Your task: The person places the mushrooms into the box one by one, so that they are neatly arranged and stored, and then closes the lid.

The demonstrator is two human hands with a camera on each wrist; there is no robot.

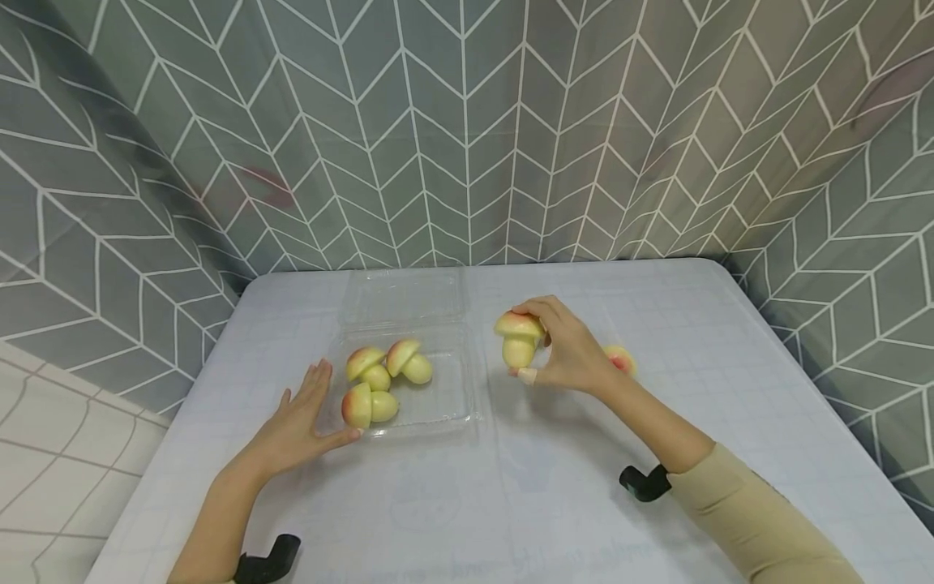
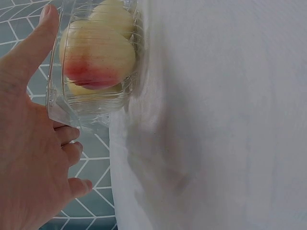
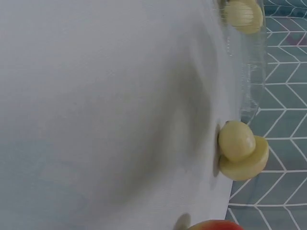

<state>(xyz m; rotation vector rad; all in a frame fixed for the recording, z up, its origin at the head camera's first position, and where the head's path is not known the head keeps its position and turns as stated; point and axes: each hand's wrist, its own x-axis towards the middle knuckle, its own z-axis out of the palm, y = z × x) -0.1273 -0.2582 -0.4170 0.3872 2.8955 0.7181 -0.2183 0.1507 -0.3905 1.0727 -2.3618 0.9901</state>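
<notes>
Yellow mushroom-shaped pieces with red-blushed caps lie on a white table. My right hand [image 1: 565, 341] holds one mushroom-shaped piece [image 1: 518, 347] upright, fingertips on its cap and thumb low by the stem. The right wrist view does not show the hand, only a mushroom-shaped piece [image 3: 240, 151] and its shadow. Behind my right wrist another red-topped piece [image 1: 620, 359] peeks out. Three more pieces [image 1: 368, 405] lie tilted in the left half of a clear plastic container [image 1: 452, 405]. My left hand [image 1: 295, 426], fingers spread, rests along the container's left side, thumb at its near corner [image 2: 57, 112].
The container's clear lid [image 1: 404, 296] is folded back toward the far table edge. A patterned grey curtain [image 1: 467, 130] encloses the table [image 1: 438, 519] at the back and sides. Dark wrist mounts [image 1: 645, 484] sit on both forearms.
</notes>
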